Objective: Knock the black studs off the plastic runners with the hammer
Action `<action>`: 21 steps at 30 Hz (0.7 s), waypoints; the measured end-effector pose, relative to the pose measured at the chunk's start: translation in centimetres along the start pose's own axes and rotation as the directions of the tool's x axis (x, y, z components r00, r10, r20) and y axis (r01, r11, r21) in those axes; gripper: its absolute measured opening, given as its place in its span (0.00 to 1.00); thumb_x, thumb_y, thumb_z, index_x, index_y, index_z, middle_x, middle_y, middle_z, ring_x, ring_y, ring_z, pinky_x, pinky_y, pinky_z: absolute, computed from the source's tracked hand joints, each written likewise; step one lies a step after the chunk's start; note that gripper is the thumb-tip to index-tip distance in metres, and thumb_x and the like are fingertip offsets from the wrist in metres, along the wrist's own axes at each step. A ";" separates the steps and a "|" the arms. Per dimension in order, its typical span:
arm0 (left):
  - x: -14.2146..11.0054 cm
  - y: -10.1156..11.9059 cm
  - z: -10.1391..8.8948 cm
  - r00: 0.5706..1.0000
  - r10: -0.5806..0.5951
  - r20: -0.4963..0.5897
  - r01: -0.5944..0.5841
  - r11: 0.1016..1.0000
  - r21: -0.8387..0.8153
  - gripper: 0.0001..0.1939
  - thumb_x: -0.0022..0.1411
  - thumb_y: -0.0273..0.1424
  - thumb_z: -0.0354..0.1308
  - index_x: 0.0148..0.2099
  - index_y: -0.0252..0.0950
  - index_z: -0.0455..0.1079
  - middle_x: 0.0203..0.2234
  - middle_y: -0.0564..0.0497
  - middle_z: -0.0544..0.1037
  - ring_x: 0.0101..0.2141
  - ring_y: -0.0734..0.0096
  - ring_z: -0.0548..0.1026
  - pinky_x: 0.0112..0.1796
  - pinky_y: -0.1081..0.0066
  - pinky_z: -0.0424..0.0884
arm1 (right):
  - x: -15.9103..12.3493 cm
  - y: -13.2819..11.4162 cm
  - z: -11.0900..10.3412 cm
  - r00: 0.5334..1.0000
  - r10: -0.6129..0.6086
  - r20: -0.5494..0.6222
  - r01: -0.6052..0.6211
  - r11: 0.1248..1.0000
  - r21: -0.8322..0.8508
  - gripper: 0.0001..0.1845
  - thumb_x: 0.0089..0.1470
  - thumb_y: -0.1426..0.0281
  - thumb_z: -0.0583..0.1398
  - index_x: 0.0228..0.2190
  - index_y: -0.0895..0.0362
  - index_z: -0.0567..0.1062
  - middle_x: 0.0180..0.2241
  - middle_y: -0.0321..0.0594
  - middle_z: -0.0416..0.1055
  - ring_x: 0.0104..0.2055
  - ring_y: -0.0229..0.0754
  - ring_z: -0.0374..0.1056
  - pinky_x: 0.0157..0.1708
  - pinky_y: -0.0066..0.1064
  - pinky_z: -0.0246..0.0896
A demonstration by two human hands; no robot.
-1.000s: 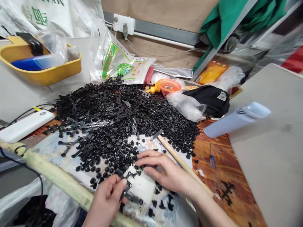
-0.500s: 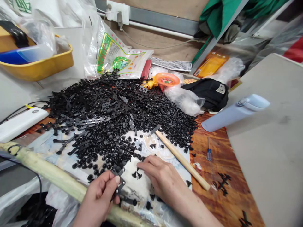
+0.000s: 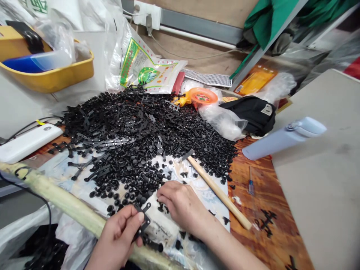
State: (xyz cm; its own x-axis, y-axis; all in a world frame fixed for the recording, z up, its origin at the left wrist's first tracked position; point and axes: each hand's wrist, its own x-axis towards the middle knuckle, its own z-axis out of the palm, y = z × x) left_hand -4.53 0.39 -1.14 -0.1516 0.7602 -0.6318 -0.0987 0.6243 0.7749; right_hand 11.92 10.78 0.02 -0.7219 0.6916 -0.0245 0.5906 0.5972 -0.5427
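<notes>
Between the thumb and fingers of my left hand (image 3: 119, 234) is a black bracket with holes (image 3: 146, 222), held at the left edge of a whitish block (image 3: 160, 224). My right hand (image 3: 182, 204) is closed above the block's far side, fingertips pinched together; whatever they hold is hidden. Small black round-headed plugs (image 3: 161, 207) sit under those fingers. Beyond both hands spreads a large heap of black plugs and strips (image 3: 132, 123). A wooden-handled hammer (image 3: 219, 192) lies to the right of my right hand, its head at the heap's edge.
A pale blue bottle (image 3: 281, 139), a small screwdriver (image 3: 251, 186) and linked black pieces (image 3: 266, 221) are on the wooden table's right side. A black pouch (image 3: 247, 114) and plastic bags lie behind. At left are a white device (image 3: 30, 142), a yellow bin (image 3: 56, 78) and a pale pole (image 3: 64, 204).
My right hand has shifted left and slightly up over the block, its fingers drawn closer together. The left hand still grips the bracket. The whole view has moved a little.
</notes>
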 end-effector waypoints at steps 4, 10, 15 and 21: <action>-0.2 0.2 0.1 1.000 0.005 -0.012 -0.005 1.000 0.015 0.23 0.54 0.52 0.58 0.25 0.38 0.58 0.12 0.59 0.68 0.10 0.87 0.51 0.14 0.82 0.41 | 1.0 0.3 0.3 0.991 0.116 -0.065 -0.115 0.993 0.013 0.10 0.56 0.81 0.61 0.26 0.56 0.71 0.27 0.35 0.70 0.31 0.40 0.67 0.32 0.29 0.56; -0.4 0.4 -0.1 0.999 -0.004 -0.043 0.003 0.999 -0.035 0.23 0.53 0.51 0.59 0.25 0.37 0.59 0.12 0.60 0.66 0.10 0.87 0.50 0.14 0.83 0.43 | -0.9 -0.3 -1.2 0.993 0.093 -0.069 -0.086 0.992 0.094 0.07 0.59 0.78 0.60 0.31 0.55 0.71 0.30 0.33 0.69 0.33 0.38 0.66 0.34 0.27 0.58; -0.4 1.0 0.2 0.998 -0.013 -0.061 0.009 0.998 -0.063 0.24 0.51 0.52 0.61 0.24 0.37 0.59 0.11 0.59 0.67 0.09 0.87 0.50 0.14 0.82 0.41 | -3.0 -1.3 0.0 0.997 -0.030 -0.077 0.034 0.998 0.053 0.06 0.55 0.78 0.62 0.32 0.55 0.72 0.31 0.35 0.69 0.35 0.41 0.66 0.34 0.29 0.57; -0.4 1.1 0.4 0.998 0.004 -0.060 -0.009 0.996 -0.084 0.22 0.52 0.49 0.61 0.24 0.37 0.60 0.11 0.59 0.68 0.10 0.86 0.51 0.14 0.83 0.42 | -1.5 -0.4 1.4 0.970 -0.006 -0.242 0.000 1.000 -0.022 0.12 0.62 0.76 0.53 0.29 0.58 0.72 0.28 0.42 0.69 0.32 0.44 0.63 0.32 0.34 0.57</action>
State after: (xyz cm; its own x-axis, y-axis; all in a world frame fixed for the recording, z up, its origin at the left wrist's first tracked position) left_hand -4.15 0.86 -0.04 -0.2110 0.7505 -0.6263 -0.1798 0.6000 0.7795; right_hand 12.29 8.91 -0.93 -0.6162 0.7661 0.1827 0.5982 0.6062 -0.5240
